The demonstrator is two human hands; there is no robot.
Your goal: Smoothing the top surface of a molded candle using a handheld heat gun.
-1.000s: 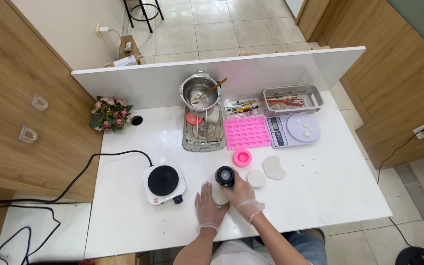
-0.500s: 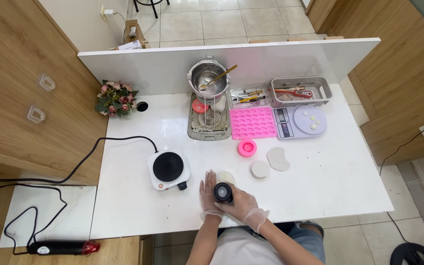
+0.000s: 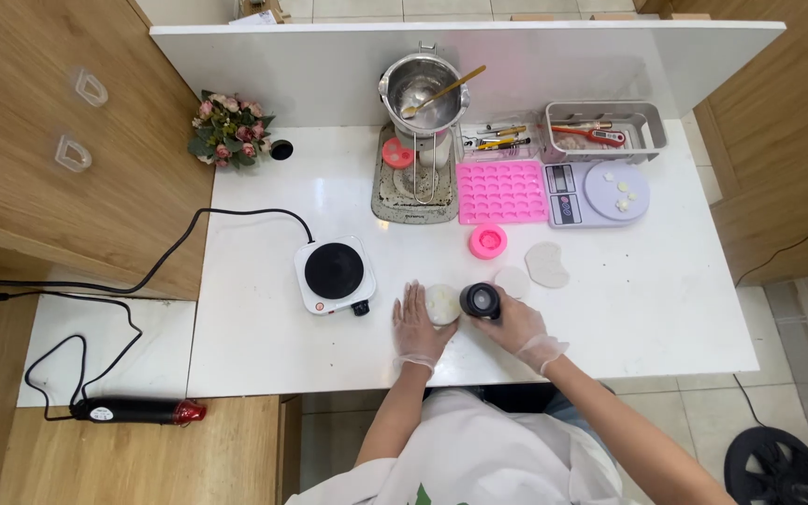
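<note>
My left hand [image 3: 416,325], in a clear glove, lies flat on the white table [image 3: 264,327] with its fingers against a pale round disc [image 3: 442,303]. My right hand [image 3: 516,324], also gloved, grips a black cylinder-shaped tool [image 3: 481,300] just right of that disc. A second pale round disc [image 3: 513,281] sits right behind the black tool. A flat pale bean-shaped piece [image 3: 547,265] lies further right. A small pink round mould [image 3: 488,241] stands behind them.
A white single hot plate [image 3: 334,274] with a black cable sits left of my hands. At the back stand a steel pot [image 3: 423,89] with a spoon, a pink cavity mould [image 3: 502,191], a scale [image 3: 598,193], a grey tray [image 3: 606,129] and flowers [image 3: 228,129]. A heat gun [image 3: 137,411] lies on the floor.
My right hand has moved the black tool off the pale disc to its right side. The disc now shows uncovered under my left fingers. The camera view has shifted.
</note>
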